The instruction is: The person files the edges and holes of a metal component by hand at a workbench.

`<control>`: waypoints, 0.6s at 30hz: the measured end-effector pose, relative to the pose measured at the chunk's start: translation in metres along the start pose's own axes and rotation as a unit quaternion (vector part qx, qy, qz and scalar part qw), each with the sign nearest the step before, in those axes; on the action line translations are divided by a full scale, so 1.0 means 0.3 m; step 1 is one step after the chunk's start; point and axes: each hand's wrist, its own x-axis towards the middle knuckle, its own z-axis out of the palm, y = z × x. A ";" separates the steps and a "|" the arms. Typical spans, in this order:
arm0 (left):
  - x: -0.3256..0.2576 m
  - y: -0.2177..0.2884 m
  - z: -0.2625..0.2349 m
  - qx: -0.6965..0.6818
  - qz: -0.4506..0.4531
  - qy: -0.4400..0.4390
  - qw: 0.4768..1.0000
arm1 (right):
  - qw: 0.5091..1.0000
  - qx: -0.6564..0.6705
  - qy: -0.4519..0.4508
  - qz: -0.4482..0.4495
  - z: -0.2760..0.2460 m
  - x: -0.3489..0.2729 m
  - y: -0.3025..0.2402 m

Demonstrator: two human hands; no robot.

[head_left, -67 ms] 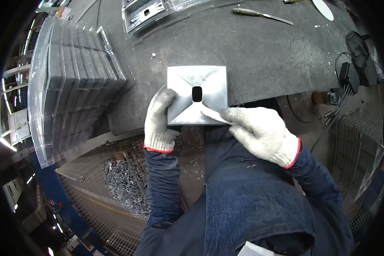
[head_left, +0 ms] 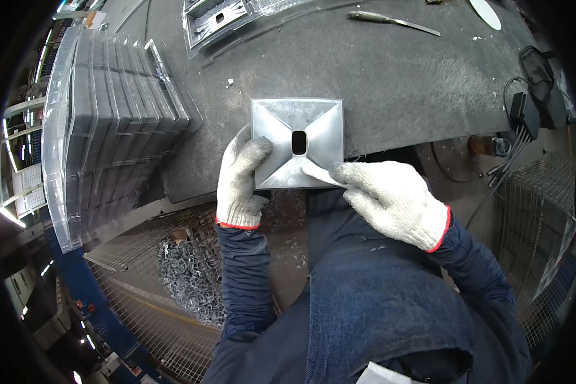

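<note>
A silvery, square metal part [head_left: 275, 118] with four sloping faces and a dark oblong hole in its middle is held at the bench's front edge. My left hand [head_left: 241, 173], in a white knitted glove, grips its left side, fingers bent over the edge. My gloved right hand [head_left: 390, 195] pinches a thin whitish strip [head_left: 323, 174] at the part's lower right. The strip's tip rests on or just over the lower face, below the hole; what it is made of I cannot tell.
Clear plastic trays [head_left: 118, 96] are stacked at the left. Another tray [head_left: 201, 38] with a metal part lies at the back. A wooden-handled file-like tool [head_left: 393, 23] lies far right of it. A black box with cables [head_left: 525, 115] hangs at the right edge; a wire basket of metal pieces [head_left: 189, 281] stands below left.
The metal part has tilted and shifted slightly right, so the glare on its faces has dimmed. My left fingers have moved a little further over its edge. The right hand has hardly moved.
</note>
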 end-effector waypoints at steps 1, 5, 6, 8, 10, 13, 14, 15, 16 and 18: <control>-0.007 0.013 0.006 0.047 0.011 -0.003 0.999 | 1.000 0.001 0.000 0.001 0.000 0.000 0.000; -0.041 0.007 0.016 0.088 0.105 0.018 0.990 | 0.999 0.012 0.032 0.002 -0.008 -0.001 0.009; -0.045 0.005 0.015 0.055 0.147 0.019 0.987 | 0.997 0.039 0.060 -0.002 -0.008 0.000 0.010; -0.065 -0.005 0.025 0.004 0.187 0.075 0.980 | 0.996 0.058 0.068 0.015 -0.016 0.004 -0.001; -0.052 -0.036 0.003 0.059 0.197 0.103 0.973 | 0.992 0.076 0.096 0.029 -0.002 0.009 0.010; -0.061 -0.033 -0.016 0.201 0.174 0.146 0.953 | 0.992 0.082 0.095 0.030 -0.011 0.027 -0.007; -0.064 -0.052 -0.035 0.202 0.180 0.141 0.952 | 0.991 0.083 0.096 0.032 -0.009 0.031 -0.009; -0.064 -0.068 -0.050 0.204 0.187 0.137 0.951 | 0.992 0.081 0.092 0.031 -0.008 0.037 -0.009; -0.067 -0.079 -0.063 0.205 0.185 0.136 0.951 | 0.993 0.080 0.088 0.030 -0.008 0.042 -0.007; -0.072 -0.085 -0.065 0.228 0.189 0.149 0.943 | 0.995 0.060 0.071 0.036 -0.007 0.048 0.001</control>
